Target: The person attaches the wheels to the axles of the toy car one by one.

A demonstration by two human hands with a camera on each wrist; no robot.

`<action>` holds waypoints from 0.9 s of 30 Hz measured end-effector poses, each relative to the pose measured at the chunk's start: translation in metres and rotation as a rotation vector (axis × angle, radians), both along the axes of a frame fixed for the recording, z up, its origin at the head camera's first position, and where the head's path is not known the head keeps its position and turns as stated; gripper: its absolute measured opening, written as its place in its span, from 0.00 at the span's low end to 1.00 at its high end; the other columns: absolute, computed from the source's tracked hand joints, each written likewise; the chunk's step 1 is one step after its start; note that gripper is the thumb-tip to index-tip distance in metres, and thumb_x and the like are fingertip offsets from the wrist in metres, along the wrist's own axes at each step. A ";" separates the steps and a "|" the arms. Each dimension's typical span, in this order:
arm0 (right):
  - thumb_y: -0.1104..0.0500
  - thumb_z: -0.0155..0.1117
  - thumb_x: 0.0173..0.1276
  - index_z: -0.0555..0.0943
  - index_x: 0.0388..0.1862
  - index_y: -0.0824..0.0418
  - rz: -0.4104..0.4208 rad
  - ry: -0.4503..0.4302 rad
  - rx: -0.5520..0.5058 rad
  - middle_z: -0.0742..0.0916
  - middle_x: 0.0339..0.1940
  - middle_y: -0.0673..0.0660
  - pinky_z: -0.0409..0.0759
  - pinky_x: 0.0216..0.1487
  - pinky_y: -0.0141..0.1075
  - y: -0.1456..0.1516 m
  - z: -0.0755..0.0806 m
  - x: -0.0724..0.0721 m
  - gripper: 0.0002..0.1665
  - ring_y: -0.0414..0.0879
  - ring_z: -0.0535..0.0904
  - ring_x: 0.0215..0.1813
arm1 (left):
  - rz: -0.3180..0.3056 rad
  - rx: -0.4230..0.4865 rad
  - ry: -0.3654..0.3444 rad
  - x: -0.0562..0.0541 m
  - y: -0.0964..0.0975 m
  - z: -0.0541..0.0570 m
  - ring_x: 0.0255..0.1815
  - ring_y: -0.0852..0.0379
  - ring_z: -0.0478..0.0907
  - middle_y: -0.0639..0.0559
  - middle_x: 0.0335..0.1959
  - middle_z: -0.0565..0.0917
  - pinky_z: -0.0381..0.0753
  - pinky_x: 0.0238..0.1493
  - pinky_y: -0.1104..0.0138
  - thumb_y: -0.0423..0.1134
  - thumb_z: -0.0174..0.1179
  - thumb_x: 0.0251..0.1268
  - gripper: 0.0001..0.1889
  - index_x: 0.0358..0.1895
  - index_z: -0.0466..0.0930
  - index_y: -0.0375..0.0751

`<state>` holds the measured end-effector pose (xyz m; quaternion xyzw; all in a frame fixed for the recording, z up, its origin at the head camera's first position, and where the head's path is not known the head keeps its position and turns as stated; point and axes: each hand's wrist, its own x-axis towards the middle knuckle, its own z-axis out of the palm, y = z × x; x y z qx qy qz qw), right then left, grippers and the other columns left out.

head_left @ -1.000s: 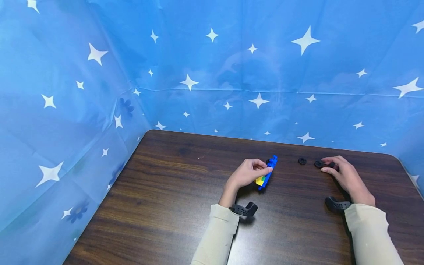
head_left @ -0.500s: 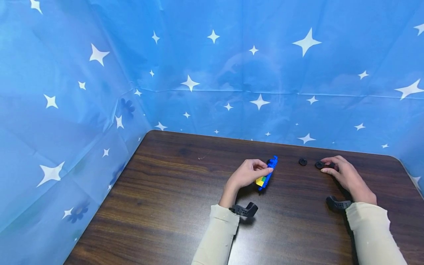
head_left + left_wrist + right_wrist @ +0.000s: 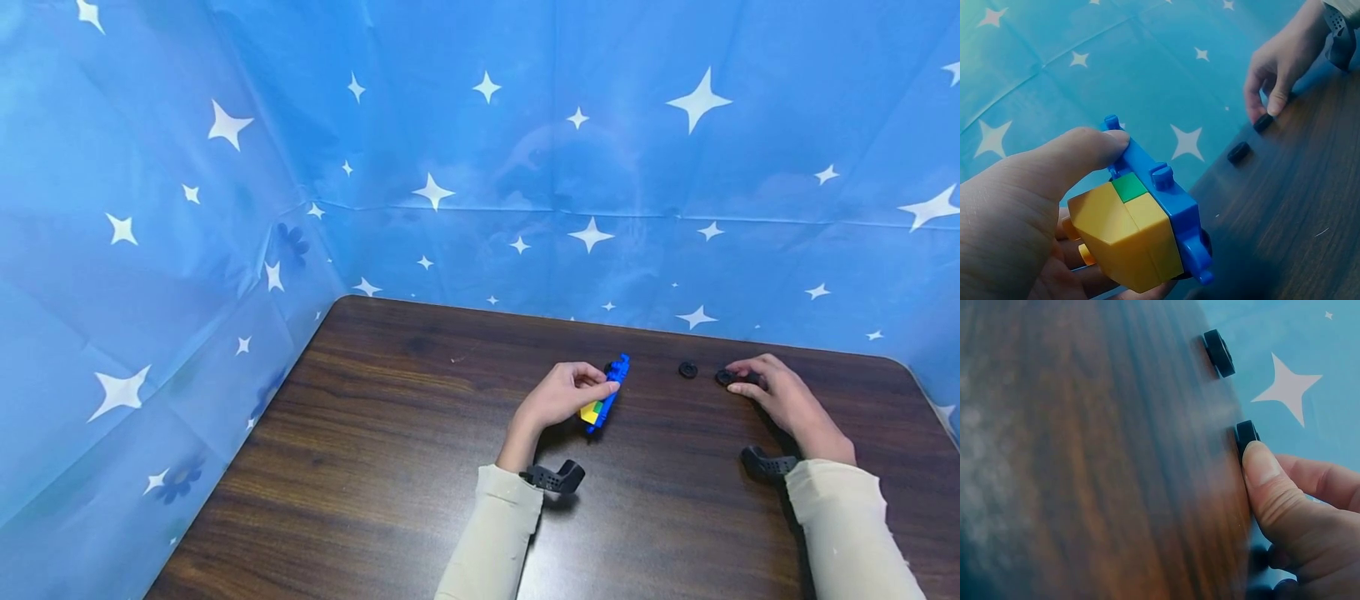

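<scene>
My left hand [image 3: 558, 395] holds a toy vehicle [image 3: 1141, 212] built of a blue base with yellow and green blocks, thumb on the blue part. A bit of black wheel shows under the base. At the far right of the table, my right hand [image 3: 787, 400] pinches a small black wheel [image 3: 1245, 434] between thumb and fingers, close over the tabletop. A second black wheel [image 3: 687, 369] lies flat on the table just left of it. The fingers of the left hand under the toy are partly hidden.
Both hands are over a dark wood-grain table [image 3: 360, 467]. Blue cloth with white stars [image 3: 450, 150] hangs behind its far edge and along the left side. Dark round shapes [image 3: 1259, 556] show beneath the right hand in its wrist view.
The head view has tilted up very slightly. Both hands, the toy vehicle and the wheels keep nearly the same places.
</scene>
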<state>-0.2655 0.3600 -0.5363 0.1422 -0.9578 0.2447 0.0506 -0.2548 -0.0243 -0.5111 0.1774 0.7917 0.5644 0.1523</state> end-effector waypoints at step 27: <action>0.55 0.62 0.80 0.82 0.59 0.68 -0.085 0.048 -0.048 0.81 0.53 0.68 0.74 0.44 0.55 -0.004 -0.005 0.011 0.19 0.58 0.76 0.46 | 0.018 -0.020 0.025 0.003 0.001 -0.002 0.35 0.64 0.78 0.54 0.40 0.86 0.78 0.37 0.72 0.52 0.66 0.72 0.18 0.51 0.86 0.40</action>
